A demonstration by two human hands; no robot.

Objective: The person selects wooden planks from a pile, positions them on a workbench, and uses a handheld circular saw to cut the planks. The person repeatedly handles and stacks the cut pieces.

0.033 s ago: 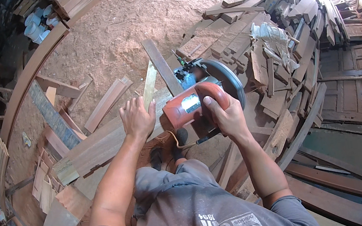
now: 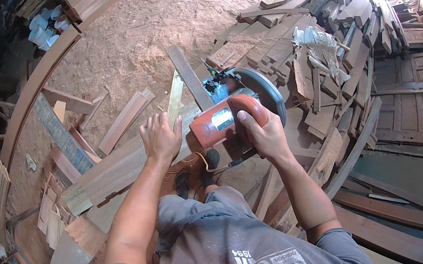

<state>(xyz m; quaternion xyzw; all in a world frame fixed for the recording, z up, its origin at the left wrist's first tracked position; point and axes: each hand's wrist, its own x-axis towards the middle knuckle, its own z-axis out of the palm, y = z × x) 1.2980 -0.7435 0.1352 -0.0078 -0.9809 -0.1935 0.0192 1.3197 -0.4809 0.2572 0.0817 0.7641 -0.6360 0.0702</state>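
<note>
My right hand point(image 2: 265, 133) is wrapped round the handle of an orange-red circular saw point(image 2: 207, 131). The saw has a big round grey blade guard point(image 2: 269, 89) on its far right side; its blade is not visible. A yellowish cord leaves its rear and loops toward my feet. Fingers apart, my left hand point(image 2: 161, 138) lies on a wide wooden board point(image 2: 118, 171), just left of the saw's motor. That board stretches from under the saw to the lower left. A narrow wooden strip point(image 2: 189, 77) points away from the saw over the dusty floor.
On the right rises a large heap of timber offcuts point(image 2: 279, 38) with a crumpled plastic sheet point(image 2: 318, 51) on it. Loose wood pieces point(image 2: 126, 120) lie at left, near a long beam point(image 2: 25, 106). White buckets point(image 2: 41, 34) stand far left. A panelled door point(image 2: 410, 95) is at right.
</note>
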